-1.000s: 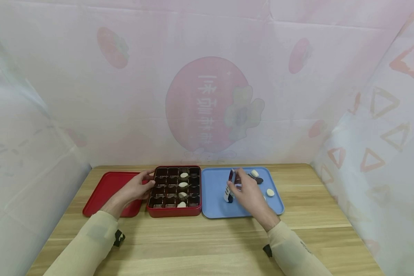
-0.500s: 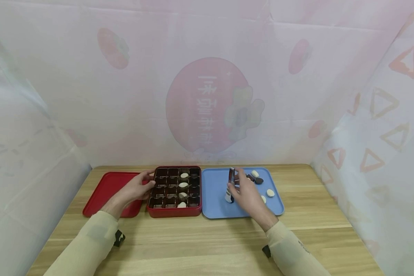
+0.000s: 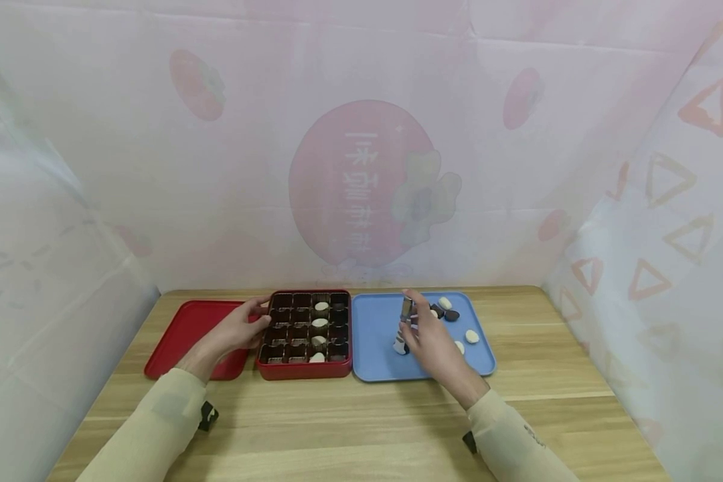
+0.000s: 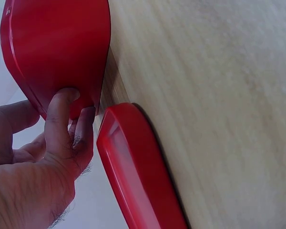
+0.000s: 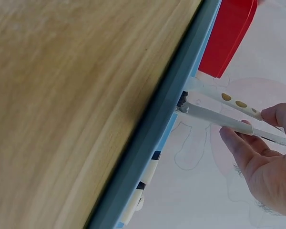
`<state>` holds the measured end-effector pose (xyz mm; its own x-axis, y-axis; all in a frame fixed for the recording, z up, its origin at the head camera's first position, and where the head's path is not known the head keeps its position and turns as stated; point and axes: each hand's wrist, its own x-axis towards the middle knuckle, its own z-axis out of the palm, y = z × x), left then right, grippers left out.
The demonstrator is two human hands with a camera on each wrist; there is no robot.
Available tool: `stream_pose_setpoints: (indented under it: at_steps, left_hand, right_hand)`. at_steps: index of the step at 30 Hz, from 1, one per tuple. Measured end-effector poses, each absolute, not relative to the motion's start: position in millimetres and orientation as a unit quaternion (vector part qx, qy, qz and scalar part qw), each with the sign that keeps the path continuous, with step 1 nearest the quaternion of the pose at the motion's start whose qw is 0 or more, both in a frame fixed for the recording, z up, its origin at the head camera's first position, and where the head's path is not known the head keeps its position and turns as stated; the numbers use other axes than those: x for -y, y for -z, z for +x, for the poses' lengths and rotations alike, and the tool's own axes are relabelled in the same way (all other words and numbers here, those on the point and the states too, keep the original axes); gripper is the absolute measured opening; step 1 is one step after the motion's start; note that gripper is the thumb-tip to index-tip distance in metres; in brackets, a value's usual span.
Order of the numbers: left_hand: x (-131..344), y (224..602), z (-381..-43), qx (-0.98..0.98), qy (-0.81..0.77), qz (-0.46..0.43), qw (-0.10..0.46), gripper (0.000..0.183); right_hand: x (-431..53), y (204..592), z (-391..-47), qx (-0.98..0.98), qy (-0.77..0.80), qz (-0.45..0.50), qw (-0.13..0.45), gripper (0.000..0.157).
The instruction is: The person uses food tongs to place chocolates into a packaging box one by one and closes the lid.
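My left hand point(image 3: 237, 329) rests on the left side of a red box point(image 3: 304, 371); in the left wrist view its fingers press against the box wall point(image 4: 62, 43). The box has a dark divided insert, with several white chocolates point(image 3: 320, 323) in its third column and darker pieces in the right column. My right hand point(image 3: 438, 345) grips a pair of tongs point(image 5: 219, 118) with pale, slotted tips, held upright over a blue tray point(image 3: 373, 371). Something small and dark point(image 5: 182, 99) shows between the tips, low at the tray; whether they squeeze it is hard to tell.
On the tray's right part lie several loose chocolates, white ones point(image 3: 472, 337) and dark ones point(image 3: 452, 315). A red lid point(image 3: 187, 335) lies left of the box. Printed cloth walls point(image 3: 241, 201) enclose the back and sides of the wooden table point(image 3: 313, 428).
The tongs have shifted slightly right over the tray, and the right hand's fingers have moved on their handle. The left hand and the box have stayed put.
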<state>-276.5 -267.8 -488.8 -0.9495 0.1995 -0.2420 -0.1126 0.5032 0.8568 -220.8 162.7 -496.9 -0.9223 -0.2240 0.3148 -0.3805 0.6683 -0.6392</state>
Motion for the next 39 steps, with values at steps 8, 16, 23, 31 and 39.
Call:
stream_pose_setpoints:
  at_steps: [8, 16, 23, 31, 39]
  left_hand:
    - [268.9, 489.9, -277.7, -0.855, -0.493, 0.024, 0.159, 0.067]
    - [269.7, 490.9, -278.3, -0.855, -0.494, 0.025, 0.159, 0.067]
    - [270.5, 491.7, -279.0, -0.863, -0.479, 0.026, 0.159, 0.067]
    - [270.1, 490.1, -278.9, -0.862, -0.481, 0.03, 0.157, 0.067]
    - [269.5, 489.4, -278.3, -0.863, -0.479, 0.029, 0.157, 0.067]
  right_hand:
    - [-164.6, 494.9, -220.6, 0.906, -0.392, 0.144, 0.07, 0.047]
    - [-165.7, 492.1, -223.5, 0.901, -0.413, 0.125, 0.046, 0.007]
    - [-163.7, 495.0, -224.2, 0.907, -0.401, 0.118, 0.045, 0.015]
    - [-161.9, 493.5, -221.1, 0.905, -0.409, 0.109, 0.044, 0.014]
    - [-163.2, 494.2, -220.7, 0.9, -0.417, 0.11, 0.059, 0.011]
